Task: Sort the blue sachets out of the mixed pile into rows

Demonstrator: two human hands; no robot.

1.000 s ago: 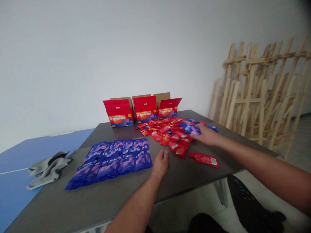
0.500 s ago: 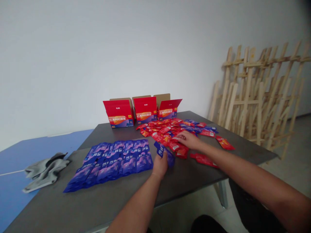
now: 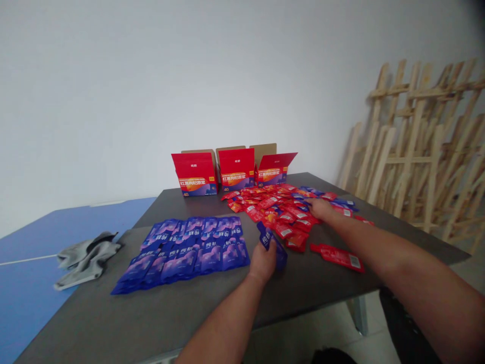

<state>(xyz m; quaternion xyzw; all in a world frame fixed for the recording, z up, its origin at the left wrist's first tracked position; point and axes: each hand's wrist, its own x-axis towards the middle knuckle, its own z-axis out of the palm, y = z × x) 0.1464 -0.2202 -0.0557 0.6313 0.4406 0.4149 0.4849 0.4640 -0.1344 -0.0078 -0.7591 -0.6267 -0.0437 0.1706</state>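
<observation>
My left hand is closed on a blue pouch above the front of the dark table. Farther right, my right hand reaches into the mixed pile of red pouches and blue ones. Its fingertips are at a blue pouch in the pile, and whether they grip it is too small to tell. Several blue pouches lie in overlapping rows left of my left hand. A single red pouch lies near the table's front edge, below my right forearm.
Three open red boxes stand along the back of the dark table. At the left, a grey cloth lies over the edge of a blue table. Wooden easels lean against the wall at right.
My right hand has moved right and farther back over the pile. My left hand still holds its blue pouch. The view has shifted, so the tabletop things appear slightly farther right.
</observation>
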